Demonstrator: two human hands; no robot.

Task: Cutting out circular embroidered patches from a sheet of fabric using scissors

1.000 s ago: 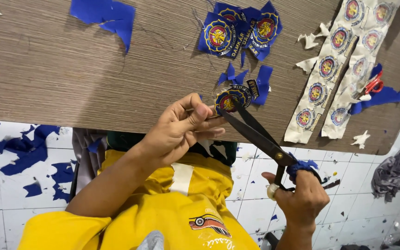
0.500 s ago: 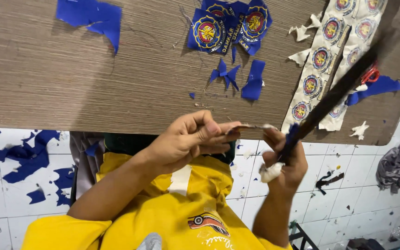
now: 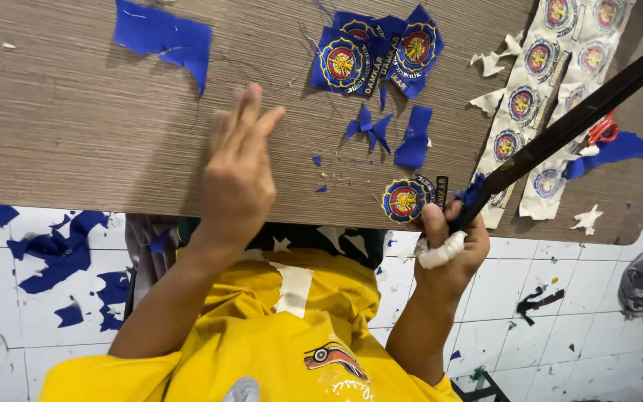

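The right hand's fingers (image 3: 440,227) were clenched round the handle of long dark metal scissors (image 3: 560,138) – blades best kept raised off the brown woodgrain tabletop (image 3: 76,126); the left hand (image 3: 238,175) lay empty, spread flat, well apart from the round blue embroidered badge (image 3: 403,201) at the edge.

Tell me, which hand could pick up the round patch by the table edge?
Probably the left hand: it is open and empty over the table. The right hand is nearer the round patch, but it grips the scissors.
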